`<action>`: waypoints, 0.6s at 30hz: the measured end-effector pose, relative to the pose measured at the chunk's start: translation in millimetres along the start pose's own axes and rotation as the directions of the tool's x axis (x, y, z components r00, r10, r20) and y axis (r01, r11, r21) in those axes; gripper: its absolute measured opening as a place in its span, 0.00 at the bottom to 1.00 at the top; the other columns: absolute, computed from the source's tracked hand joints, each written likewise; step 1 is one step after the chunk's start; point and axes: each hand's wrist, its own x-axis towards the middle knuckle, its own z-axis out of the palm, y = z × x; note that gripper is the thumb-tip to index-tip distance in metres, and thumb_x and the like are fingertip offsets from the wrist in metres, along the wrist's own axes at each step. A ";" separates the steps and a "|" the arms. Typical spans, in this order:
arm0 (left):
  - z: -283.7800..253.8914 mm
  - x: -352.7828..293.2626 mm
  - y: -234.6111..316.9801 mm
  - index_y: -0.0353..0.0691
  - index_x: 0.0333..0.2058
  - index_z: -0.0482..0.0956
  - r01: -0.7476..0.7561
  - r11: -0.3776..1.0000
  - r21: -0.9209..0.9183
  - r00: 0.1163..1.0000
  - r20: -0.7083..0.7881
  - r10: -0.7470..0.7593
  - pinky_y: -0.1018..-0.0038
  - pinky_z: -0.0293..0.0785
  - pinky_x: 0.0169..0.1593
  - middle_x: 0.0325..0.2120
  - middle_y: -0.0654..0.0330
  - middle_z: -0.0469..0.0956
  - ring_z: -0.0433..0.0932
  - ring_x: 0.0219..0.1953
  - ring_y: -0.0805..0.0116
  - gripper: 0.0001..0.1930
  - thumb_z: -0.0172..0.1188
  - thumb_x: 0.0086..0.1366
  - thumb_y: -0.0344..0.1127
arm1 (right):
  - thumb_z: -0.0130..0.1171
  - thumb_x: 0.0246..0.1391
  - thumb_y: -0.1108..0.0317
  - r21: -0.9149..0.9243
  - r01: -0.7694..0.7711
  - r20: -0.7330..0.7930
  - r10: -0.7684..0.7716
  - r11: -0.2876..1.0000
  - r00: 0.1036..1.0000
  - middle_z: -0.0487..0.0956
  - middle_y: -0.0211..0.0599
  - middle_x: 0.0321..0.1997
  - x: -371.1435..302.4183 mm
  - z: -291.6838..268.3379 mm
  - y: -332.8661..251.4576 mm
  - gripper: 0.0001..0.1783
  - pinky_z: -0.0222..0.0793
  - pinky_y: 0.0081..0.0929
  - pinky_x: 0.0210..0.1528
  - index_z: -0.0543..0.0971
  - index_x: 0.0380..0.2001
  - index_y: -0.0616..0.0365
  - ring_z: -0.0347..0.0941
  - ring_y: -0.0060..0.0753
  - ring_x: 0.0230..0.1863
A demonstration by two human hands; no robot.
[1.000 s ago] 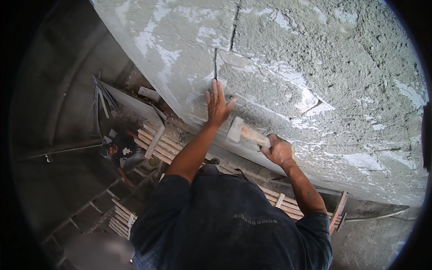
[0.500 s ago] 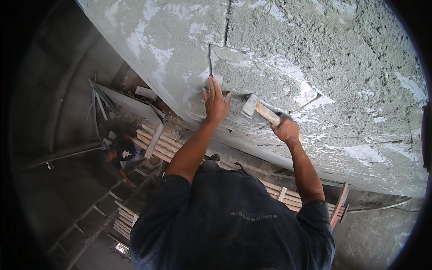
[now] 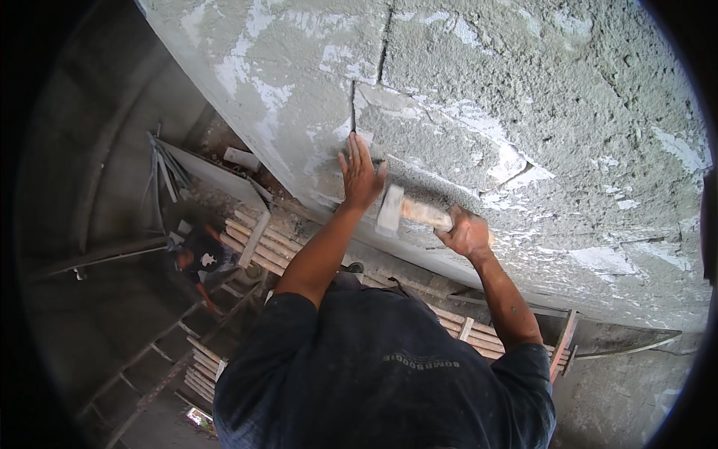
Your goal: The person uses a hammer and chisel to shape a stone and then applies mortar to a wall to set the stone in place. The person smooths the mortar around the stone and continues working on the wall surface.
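Observation:
My right hand [image 3: 467,231] is wrapped round the wooden handle of a hammer [image 3: 425,214]. Its pale, dust-coated head is slightly blurred and points left, drawn back toward me from the wall. My left hand [image 3: 363,179] rests against the rough grey wall [image 3: 299,150] with its fingers stretched upward, just below a dark vertical joint [image 3: 353,108]. Between the two hands runs a ledge of grey material, with a shadow beneath it. White patches and crumbly mortar [image 3: 538,90] cover the wall surface above and to the right.
Wooden slats of a scaffold platform [image 3: 269,243] lie below me, running along the wall. Another person [image 3: 206,251] in dark clothing is down at the left, beside a ladder-like frame [image 3: 153,348]. Boards and metal strips [image 3: 166,168] lean at the far left.
The hammer has moved left and down, away from the wall ledge, with my right hand drawn slightly toward me. My left hand keeps its place on the wall.

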 end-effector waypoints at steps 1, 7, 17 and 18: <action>1.5 1.2 -0.2 0.28 0.63 0.34 0.006 1.000 0.009 1.000 -0.001 -0.006 0.45 0.36 0.65 0.65 0.36 0.38 0.41 0.67 0.43 0.47 0.56 0.60 0.45 | 0.61 0.43 0.49 -0.019 0.134 -0.055 -0.135 0.991 0.989 0.79 0.44 0.25 2.2 1.2 8.3 0.21 0.74 0.40 0.31 0.75 0.32 0.55 0.77 0.46 0.27; -5.5 0.0 -1.4 0.28 0.64 0.36 0.001 1.000 0.008 0.998 0.055 -0.002 0.47 0.37 0.65 0.65 0.40 0.40 0.42 0.68 0.48 0.44 0.53 0.61 0.46 | 0.62 0.42 0.45 -0.054 -0.225 0.134 0.230 0.973 0.964 0.80 0.41 0.26 13.9 3.8 2.2 0.24 0.74 0.40 0.32 0.76 0.33 0.54 0.78 0.43 0.28; -5.4 -1.4 -17.7 0.31 0.64 0.38 -0.061 0.992 0.110 0.995 0.084 0.052 0.48 0.43 0.65 0.66 0.47 0.41 0.44 0.68 0.55 0.42 0.52 0.61 0.41 | 0.61 0.45 0.48 0.022 -0.285 0.155 0.278 0.958 0.948 0.80 0.46 0.27 39.2 3.2 -36.4 0.23 0.74 0.40 0.39 0.76 0.35 0.56 0.78 0.49 0.33; -4.9 -1.8 -19.0 0.31 0.64 0.38 -0.069 0.992 0.104 0.996 0.070 0.062 0.48 0.42 0.65 0.66 0.47 0.41 0.44 0.68 0.55 0.41 0.53 0.61 0.40 | 0.62 0.44 0.48 0.060 -0.214 0.157 0.203 0.975 0.967 0.80 0.46 0.27 38.0 -2.5 -45.0 0.23 0.74 0.40 0.38 0.76 0.35 0.56 0.78 0.48 0.32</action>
